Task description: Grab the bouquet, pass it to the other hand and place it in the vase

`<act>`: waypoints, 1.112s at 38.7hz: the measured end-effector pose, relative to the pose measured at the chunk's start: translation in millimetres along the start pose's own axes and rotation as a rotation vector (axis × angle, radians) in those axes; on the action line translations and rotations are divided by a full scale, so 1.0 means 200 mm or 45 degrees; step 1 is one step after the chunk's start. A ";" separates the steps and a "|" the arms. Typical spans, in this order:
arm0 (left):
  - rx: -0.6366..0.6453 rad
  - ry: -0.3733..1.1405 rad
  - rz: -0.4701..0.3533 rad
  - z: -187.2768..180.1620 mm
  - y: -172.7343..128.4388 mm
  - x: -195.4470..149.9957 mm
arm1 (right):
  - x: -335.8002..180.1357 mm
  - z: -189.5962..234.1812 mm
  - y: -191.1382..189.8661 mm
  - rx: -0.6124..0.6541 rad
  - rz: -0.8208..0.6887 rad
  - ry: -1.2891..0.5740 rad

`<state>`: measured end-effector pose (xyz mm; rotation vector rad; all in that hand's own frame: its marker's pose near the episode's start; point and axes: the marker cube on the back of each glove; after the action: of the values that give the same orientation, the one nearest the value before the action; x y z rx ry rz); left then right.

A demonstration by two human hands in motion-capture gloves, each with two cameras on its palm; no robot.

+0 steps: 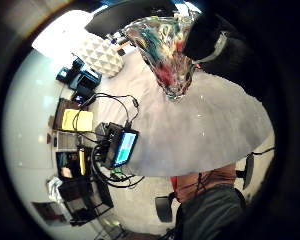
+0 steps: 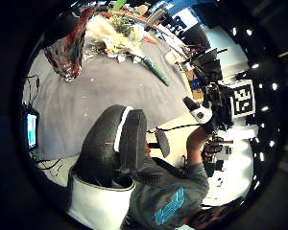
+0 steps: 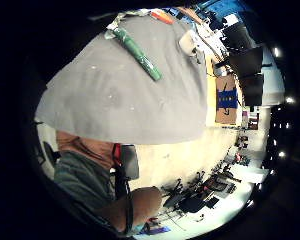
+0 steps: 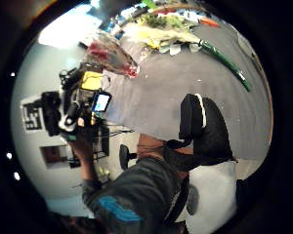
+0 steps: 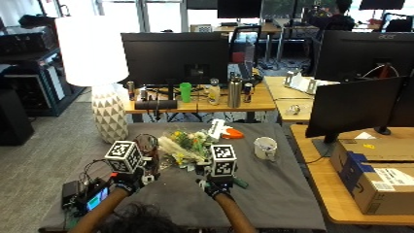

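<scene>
Grey-clothed table [image 5: 284, 194], bouquet [image 5: 184, 145] lying flat, glass vase [image 5: 148, 148] beside, left hand [image 5: 126, 183], right hand [image 5: 216, 187], fingers' state unclear, no legible writing

Only one word can be read: "acer", in pale letters on the back of the dark monitor [image 5: 362, 46] at two o'clock in the outside view. No other lettering can be made out.

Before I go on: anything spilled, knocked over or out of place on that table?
Nothing stands out. The bouquet lies flat on the grey table, which fits its not yet being picked up. The glass vase stands beside it near the left hand, the white mug stands upright, and nothing looks spilled.
</scene>
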<state>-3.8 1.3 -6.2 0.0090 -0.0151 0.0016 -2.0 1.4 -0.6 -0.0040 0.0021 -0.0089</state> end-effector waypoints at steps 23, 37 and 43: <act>0.053 0.033 0.008 -0.08 0.09 0.00 | -0.08 0.03 -0.03 -0.021 -0.080 -0.008; 0.095 0.085 0.047 -0.03 0.10 -0.02 | 0.20 0.10 -0.08 -0.030 0.025 0.031; 0.104 0.118 0.028 0.05 0.09 -0.04 | 0.51 0.21 -0.22 0.035 0.158 0.088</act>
<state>-11.7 19.8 3.1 0.0902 0.0774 0.0247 99.4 -43.3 40.7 0.0236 0.0713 0.1151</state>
